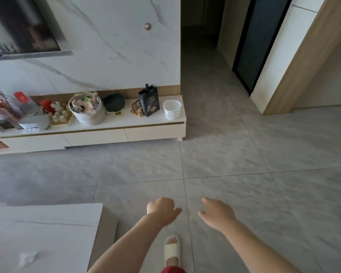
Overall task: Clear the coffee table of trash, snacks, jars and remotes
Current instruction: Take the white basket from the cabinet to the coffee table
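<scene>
Both bare hands hover over grey stone floor tiles (244, 154): left hand (161, 210) curled closed and empty, right hand (218, 213) loosely open. At eight o'clock, the glossy white marble-veined bench (47, 223) carries one crumpled white wrapper (28, 258).

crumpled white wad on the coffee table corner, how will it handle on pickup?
The crumpled wad looks like thin tissue or wrap, so probably very light and floppy, crushing under a pinch. On the smooth coffee table it would likely slide if nudged. It is blurred, so the material is uncertain.
</scene>
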`<state>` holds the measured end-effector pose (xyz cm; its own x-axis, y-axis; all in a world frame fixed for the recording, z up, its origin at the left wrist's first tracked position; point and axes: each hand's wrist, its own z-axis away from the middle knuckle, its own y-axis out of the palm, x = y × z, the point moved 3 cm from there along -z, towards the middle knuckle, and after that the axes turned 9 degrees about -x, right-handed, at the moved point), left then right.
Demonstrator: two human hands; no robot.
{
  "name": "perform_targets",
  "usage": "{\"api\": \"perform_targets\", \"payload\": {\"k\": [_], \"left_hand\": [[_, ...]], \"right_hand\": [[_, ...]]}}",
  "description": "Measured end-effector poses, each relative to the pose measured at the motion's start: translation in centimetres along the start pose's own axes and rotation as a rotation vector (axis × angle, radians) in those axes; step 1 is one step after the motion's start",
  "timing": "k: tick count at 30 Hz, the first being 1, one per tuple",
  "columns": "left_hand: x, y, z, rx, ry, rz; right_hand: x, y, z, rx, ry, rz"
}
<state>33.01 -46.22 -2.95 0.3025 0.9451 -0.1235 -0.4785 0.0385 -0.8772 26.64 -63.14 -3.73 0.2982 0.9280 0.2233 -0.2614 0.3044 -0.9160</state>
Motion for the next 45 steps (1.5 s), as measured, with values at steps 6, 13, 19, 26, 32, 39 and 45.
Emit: {"api": "perform_targets", "payload": {"k": [6, 13, 19, 26, 32, 39, 45], "left_hand": [[0.2, -3.7, -8.0, -0.006, -0.014, -0.027], [1.0, -9.6, -17.9, -0.03, -0.006, -0.016], [0.8, -12.4, -23.7, -0.035, -0.009, 0.001], [-0.5, -14.6, -30.0, -0.037, -0.085, 0.062], [-3.0, -16.2, -35.2, -0.016, -0.21, 0.122], [-7.6, -17.3, -40.4, -0.001, -0.294, 0.208], [-9.0, -18.8, -44.0, -0.008, -0.326, 0.233]], "right_hand": [[0.6, -2.8, -8.7, -0.015, -0.039, 0.003], [1.3, -7.4, -18.4, -0.058, -0.019, -0.01], [0.6, -9.5, -24.1, -0.04, 0.016, -0.003], [-0.8, -11.7, -32.1, 0.003, -0.055, -0.007], [-3.4, -14.6, -39.4, 0.051, -0.152, 0.007], [-7.6, -17.1, -46.7, 0.108, -0.173, 0.037], [-8.7, -18.6, -51.2, 0.138, -0.184, 0.035]]}}
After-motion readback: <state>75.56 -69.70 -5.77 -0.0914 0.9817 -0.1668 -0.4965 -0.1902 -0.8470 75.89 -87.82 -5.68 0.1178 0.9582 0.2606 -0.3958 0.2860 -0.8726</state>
